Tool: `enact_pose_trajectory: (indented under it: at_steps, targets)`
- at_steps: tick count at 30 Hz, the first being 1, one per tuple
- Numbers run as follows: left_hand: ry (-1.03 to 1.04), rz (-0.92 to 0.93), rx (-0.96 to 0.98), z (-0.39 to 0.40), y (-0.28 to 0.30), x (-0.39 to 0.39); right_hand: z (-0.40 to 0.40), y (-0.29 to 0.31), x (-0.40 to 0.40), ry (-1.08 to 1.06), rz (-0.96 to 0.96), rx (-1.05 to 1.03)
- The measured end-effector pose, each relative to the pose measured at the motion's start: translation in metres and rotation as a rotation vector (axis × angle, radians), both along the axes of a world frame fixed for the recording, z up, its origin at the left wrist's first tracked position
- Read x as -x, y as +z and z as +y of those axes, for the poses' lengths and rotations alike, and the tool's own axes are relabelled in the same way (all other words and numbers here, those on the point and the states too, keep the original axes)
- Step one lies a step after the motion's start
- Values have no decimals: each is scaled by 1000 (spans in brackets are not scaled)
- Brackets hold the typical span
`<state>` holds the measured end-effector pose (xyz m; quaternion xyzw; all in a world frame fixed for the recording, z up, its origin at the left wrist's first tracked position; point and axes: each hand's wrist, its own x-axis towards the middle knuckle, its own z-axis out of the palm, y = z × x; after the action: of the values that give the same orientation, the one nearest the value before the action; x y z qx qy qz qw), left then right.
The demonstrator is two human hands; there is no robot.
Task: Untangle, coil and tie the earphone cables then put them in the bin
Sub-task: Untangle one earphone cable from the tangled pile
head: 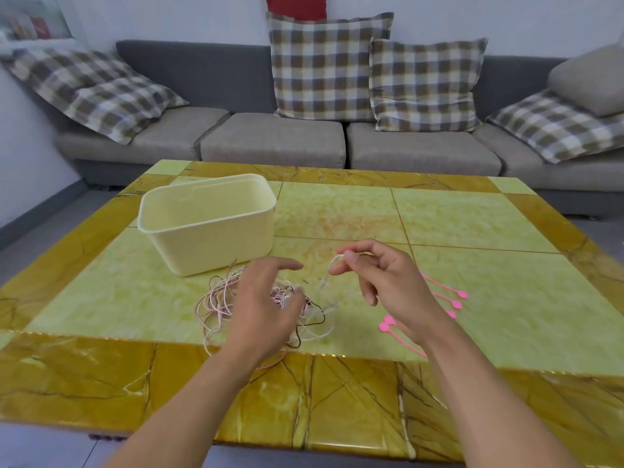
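pink ties (454, 300): lie on the worktop (472, 231), partly hidden under the right hand (381, 275)
cream bin (206, 224): beyond the left fingers (287, 266)
left hand (263, 305): fingers spread loose, over the cable tangle (216, 305), hiding its middle
right fingers (349, 256): pinch a pale cable strand (326, 282) raised from the tangle

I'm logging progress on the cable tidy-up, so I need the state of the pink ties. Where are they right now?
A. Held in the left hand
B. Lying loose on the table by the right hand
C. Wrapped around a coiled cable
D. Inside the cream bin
B: the pink ties lie flat on the table, partly under the right hand, apart from the bin and the cable tangle.
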<state>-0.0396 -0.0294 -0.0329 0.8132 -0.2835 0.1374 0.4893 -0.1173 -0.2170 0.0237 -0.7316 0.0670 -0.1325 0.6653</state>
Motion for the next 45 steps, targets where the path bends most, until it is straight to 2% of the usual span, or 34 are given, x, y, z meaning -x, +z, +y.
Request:
enact_pose_trajectory:
  at_steps: [3,4,7,9,13,15,18,19,20,22,23,25,28,31,33,35,37,38,41,45]
  targets:
    - [-95,101,-445,-8,-22,-4,4,1,0,44,-76,-44]
    - [-94,85,-520,-9,-29,-6,4,0,0,4,-94,-41]
    - [-80,109,-389,-4,-31,-14,-6,-12,-3,-278,-90,-37]
    - [-33,120,-372,1,-26,-20,-16,-19,-4,-443,-68,-25]
    - [98,130,-535,11,-25,-25,-25,-29,-4,-530,-49,170]
    - [168,142,-545,14,-27,-27,-31,-37,-3,-561,75,339]
    - [209,173,-438,14,-26,-26,-31,-45,-1,-436,463,706]
    - [203,187,-394,14,-25,-26,-28,-48,-1,-398,504,846]
    - [198,203,-348,14,-24,-24,-23,-48,-2,-380,462,908]
    - [193,199,-274,14,-22,-23,-6,-41,-5,-318,280,832]
    - [193,181,-256,13,-21,-23,1,-38,-7,-236,208,761]
    - [175,180,-223,12,-20,-24,15,-36,-11,-14,190,684]
    - [142,245,-187,10,-21,-24,33,-44,-16,152,235,904]
    - [115,308,-212,12,-22,-25,39,-51,-21,37,194,1026]
    - [46,323,-243,15,-21,-24,38,-50,-24,-34,202,953]
    - [-18,302,-376,18,-24,-24,33,-48,-26,-91,167,720]
    - [-24,290,-580,20,-27,-24,29,-41,-25,-199,42,461]
    - [-6,281,-614,20,-28,-24,28,-36,-24,-250,-27,346]
    - [86,270,-535,22,-27,-27,25,-27,-23,-378,-172,55]
    - [166,213,-404,23,-24,-34,18,-25,-22,-471,-213,-71]
